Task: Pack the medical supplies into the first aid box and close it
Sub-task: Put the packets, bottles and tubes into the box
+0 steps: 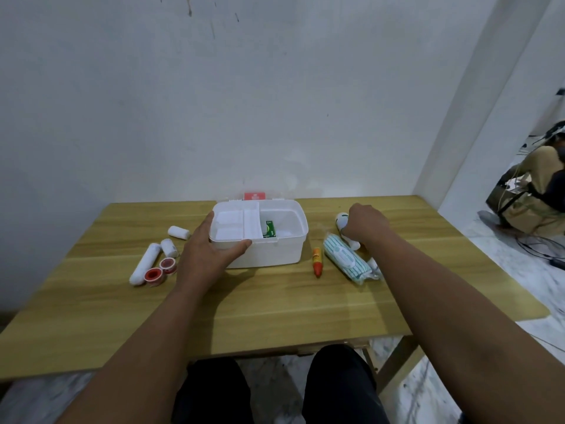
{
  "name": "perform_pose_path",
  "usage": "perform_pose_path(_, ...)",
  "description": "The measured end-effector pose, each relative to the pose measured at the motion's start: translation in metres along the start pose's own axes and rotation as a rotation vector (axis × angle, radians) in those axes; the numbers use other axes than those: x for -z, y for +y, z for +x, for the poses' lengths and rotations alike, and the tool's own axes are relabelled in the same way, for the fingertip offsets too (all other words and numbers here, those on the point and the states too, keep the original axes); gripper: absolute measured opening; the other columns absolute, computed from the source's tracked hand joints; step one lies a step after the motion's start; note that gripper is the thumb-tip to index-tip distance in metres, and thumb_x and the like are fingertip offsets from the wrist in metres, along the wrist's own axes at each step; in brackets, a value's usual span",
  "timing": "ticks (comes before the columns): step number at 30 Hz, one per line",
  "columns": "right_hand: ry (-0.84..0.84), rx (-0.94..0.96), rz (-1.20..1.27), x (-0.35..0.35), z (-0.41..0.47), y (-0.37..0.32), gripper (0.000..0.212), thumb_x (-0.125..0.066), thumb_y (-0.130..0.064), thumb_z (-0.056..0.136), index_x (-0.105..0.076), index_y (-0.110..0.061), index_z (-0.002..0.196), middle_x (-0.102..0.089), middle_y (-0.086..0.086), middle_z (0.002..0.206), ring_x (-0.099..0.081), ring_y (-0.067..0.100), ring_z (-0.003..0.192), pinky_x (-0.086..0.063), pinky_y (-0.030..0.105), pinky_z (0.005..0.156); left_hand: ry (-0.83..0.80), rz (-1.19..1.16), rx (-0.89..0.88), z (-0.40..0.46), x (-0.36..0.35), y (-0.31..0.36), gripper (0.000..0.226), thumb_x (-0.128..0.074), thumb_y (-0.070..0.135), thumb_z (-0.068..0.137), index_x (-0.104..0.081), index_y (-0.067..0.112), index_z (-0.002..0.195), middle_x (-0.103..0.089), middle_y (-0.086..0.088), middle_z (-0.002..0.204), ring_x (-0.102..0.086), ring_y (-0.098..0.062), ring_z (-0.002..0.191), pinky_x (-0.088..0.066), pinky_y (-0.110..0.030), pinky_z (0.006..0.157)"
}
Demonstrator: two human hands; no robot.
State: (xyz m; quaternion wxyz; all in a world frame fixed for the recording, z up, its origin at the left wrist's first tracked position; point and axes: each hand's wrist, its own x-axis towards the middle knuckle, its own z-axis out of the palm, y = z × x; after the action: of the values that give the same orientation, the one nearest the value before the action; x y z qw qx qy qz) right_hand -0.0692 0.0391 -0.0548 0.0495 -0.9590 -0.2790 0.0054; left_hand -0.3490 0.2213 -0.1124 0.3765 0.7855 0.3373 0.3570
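The white first aid box [275, 252] stands open at the table's middle, its lid with a red label [254, 195] behind it. A white inner tray fills the box's left half, and a green packet [269, 229] lies in the right half. My left hand [211, 243] grips the box's front left corner, thumb along the rim. My right hand [363, 223] is curled round a white thermometer-like device [343, 222] to the right of the box. An orange tube [317, 261] and a striped green-white pack [347, 261] lie between box and hand.
Left of the box lie white bandage rolls [179, 232], a long white roll [144, 264] and two red-cored tape spools [161, 270]. The wooden table [275, 313] meets a white wall. Another person [538, 191] crouches on the floor at far right. My knees are under the front edge.
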Motion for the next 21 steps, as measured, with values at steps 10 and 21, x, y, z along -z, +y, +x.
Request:
perform_pose_path(10,-0.200,0.054,0.036,0.026,-0.015,-0.045,0.024,-0.076,-0.031,0.082,-0.064,-0.012,0.090,-0.071,0.006,0.091,-0.071,0.023,0.079,-0.061,0.034,0.072,-0.008,-0.021,-0.009,0.000,0.001,0.001,0.094,-0.084,0.060,0.070,-0.039,0.040,0.150,-0.051,0.024,0.134,-0.046,-0.004,0.120,-0.051,-0.037,0.095)
perform_pose_path(21,-0.453,0.088,-0.136,0.037,-0.037,-0.052,0.047,-0.086,-0.032,0.075,-0.061,-0.014,0.110,-0.072,0.006,0.111,-0.074,0.027,0.095,-0.060,0.046,0.090,-0.010,-0.011,-0.008,0.000,0.000,0.002,0.094,-0.084,0.057,0.071,-0.039,0.037,0.151,-0.053,0.015,0.140,-0.046,-0.006,0.119,-0.051,-0.038,0.093)
